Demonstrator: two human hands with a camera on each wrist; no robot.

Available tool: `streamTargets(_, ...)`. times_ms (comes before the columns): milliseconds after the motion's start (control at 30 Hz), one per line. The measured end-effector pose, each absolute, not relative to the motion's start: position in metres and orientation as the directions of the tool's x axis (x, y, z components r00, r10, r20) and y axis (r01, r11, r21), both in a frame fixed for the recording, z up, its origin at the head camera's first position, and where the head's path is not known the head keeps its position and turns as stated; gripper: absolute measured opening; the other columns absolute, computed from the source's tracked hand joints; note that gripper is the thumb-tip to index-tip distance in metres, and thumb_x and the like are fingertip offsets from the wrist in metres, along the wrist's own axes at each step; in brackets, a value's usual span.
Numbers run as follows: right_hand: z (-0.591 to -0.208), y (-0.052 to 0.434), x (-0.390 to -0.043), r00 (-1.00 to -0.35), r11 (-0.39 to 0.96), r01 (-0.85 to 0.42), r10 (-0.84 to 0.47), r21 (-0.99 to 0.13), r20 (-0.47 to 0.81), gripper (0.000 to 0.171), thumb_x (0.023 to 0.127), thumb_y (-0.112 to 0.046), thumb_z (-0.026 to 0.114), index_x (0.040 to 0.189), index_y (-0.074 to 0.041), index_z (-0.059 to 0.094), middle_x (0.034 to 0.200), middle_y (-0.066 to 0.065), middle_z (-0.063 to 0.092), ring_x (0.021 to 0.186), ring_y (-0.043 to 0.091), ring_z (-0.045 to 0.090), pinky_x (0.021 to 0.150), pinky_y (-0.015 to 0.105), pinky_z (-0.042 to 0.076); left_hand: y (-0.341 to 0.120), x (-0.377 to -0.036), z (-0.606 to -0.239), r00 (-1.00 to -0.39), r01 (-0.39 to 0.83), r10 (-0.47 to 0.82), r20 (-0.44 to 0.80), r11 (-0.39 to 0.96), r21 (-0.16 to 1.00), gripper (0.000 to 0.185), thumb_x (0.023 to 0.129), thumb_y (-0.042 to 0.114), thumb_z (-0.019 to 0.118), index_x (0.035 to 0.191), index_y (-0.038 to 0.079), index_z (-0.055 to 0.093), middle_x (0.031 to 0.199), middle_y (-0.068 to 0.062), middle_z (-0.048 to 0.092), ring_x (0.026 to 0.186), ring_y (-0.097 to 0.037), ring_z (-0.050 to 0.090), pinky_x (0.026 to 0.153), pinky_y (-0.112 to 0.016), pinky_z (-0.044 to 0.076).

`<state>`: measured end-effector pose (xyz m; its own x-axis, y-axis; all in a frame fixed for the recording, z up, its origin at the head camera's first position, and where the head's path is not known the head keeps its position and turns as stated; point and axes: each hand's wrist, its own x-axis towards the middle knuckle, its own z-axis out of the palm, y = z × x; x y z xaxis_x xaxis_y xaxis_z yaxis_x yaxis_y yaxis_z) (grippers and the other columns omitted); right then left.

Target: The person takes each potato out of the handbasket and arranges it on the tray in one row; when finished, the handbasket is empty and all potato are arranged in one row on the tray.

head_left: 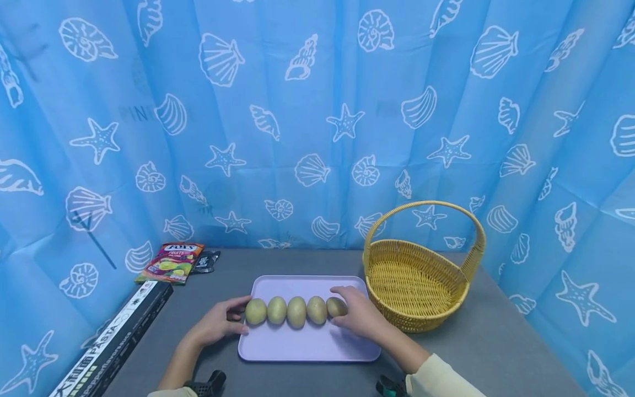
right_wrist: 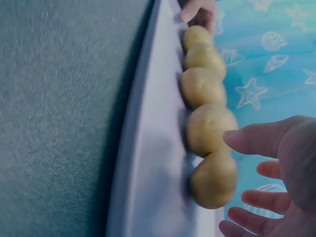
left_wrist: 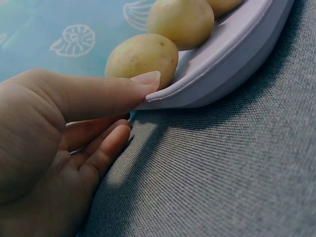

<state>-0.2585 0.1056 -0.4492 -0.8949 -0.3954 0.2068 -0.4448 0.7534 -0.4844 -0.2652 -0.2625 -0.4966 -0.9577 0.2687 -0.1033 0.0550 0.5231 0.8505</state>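
— Where are the kiwis (head_left: 296,311)?
— In a row on the purple tray (head_left: 307,347).
— And the hands?
— The left hand (head_left: 218,322) touches one end, fingers straight. The right hand (head_left: 359,314) touches the other, fingers spread.

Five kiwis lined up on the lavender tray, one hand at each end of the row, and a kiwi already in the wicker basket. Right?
Not quite: the wicker basket holds nothing, as the head view shows. The rest stands: five kiwis lie in a row on the lavender tray, with the left hand at the left end of the row and the right hand at the right end.
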Motion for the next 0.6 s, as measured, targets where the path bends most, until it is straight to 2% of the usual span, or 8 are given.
streamTargets(133,-0.436,0.113,-0.247,-0.884,0.731,-0.467,-0.382,-0.497,0.268,0.062,0.071,-0.014,0.083,0.128,-0.006,0.059,0.127,0.013,0.060,0.119,0.034,0.054,0.099,0.052,0.042,-0.261,-0.266,-0.497,-0.956,0.049,0.272,-0.111,0.520,0.853,0.079,0.074,0.020,0.083,0.143,0.003,0.047,0.134,-0.020,0.053,0.110,-0.030,0.057,0.092,-0.051,0.048)
streamTargets(333,-0.414,0.137,-0.228,-0.831,0.682,-0.552,-0.399,-0.480,0.388,0.056,0.076,-0.010,0.081,0.128,-0.009,0.060,0.128,0.007,0.060,0.115,0.028,0.056,0.089,0.044,0.052,-0.260,-0.267,-0.499,-0.954,0.046,0.277,-0.113,0.509,0.860,0.079,0.074,0.019,0.083,0.142,0.003,0.047,0.134,-0.020,0.054,0.109,-0.030,0.057,0.091,-0.050,0.049)
streamTargets(500,-0.404,0.168,-0.225,-0.748,0.708,-0.620,-0.403,-0.339,0.528,0.051,0.077,-0.008,0.081,0.125,-0.008,0.063,0.125,0.007,0.061,0.118,0.028,0.055,0.097,0.049,0.046,-0.265,-0.267,-0.498,-0.957,0.057,0.273,-0.099,0.512,0.857,0.079,0.074,0.021,0.083,0.142,0.002,0.047,0.135,-0.021,0.053,0.111,-0.032,0.057,0.093,-0.051,0.047)
streamTargets(600,-0.403,0.195,-0.227,-0.693,0.736,-0.632,-0.395,-0.243,0.603,0.050,0.076,-0.008,0.081,0.123,-0.006,0.063,0.123,0.009,0.061,0.115,0.030,0.055,0.096,0.051,0.046,-0.268,-0.267,-0.498,-0.954,0.067,0.283,-0.097,0.518,0.853,0.080,0.075,0.025,0.082,0.143,0.002,0.046,0.136,-0.022,0.052,0.112,-0.033,0.056,0.094,-0.051,0.047)
